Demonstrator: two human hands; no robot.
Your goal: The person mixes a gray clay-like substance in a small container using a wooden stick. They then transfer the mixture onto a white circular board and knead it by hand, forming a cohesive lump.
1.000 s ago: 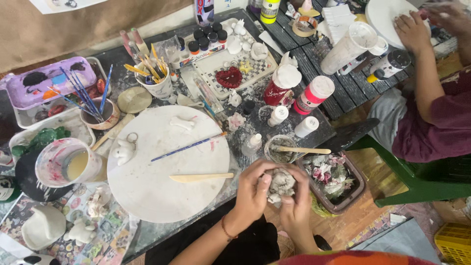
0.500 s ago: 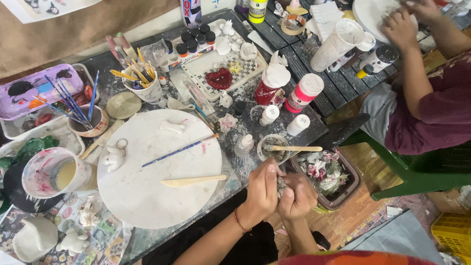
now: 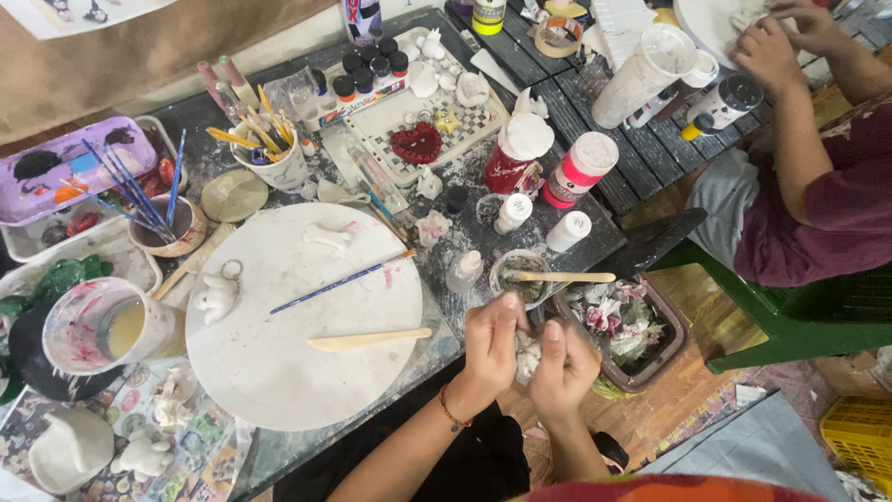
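Head view shows the left hand [image 3: 492,339] and right hand [image 3: 560,365] close together at the table edge, both closed around a small white clay piece [image 3: 530,353]; above them stands a small bowl [image 3: 518,276] with a wooden stick [image 3: 562,276]; left lies the round white board [image 3: 288,325].

Bare forearms, beaded bracelet [image 3: 450,408] on left wrist, dark trousers
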